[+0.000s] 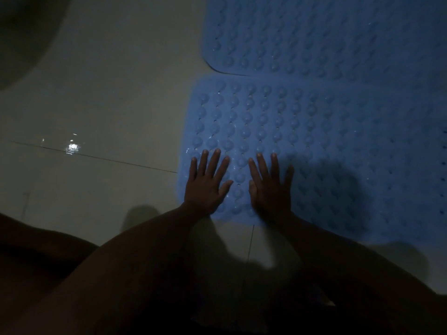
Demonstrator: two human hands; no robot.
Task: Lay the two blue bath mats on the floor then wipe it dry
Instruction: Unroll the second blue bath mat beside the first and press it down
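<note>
Two blue bath mats with rows of round bumps lie flat on the pale tiled floor. The near mat (314, 146) fills the middle right of the head view; the far mat (326, 35) lies beyond it, its near edge overlapping the near mat. My left hand (208, 184) rests palm-down with fingers spread on the near mat's front left corner. Beside it, a little to the right, my right hand (271, 187) presses flat on the same mat, fingers apart. Neither hand holds anything.
Glossy wet-looking floor tiles (108, 97) stretch to the left, with a light glint (72, 147) and a grout line. A dark rounded shape (21, 32) sits at the top left corner. My knees and forearms fill the dim bottom of the view.
</note>
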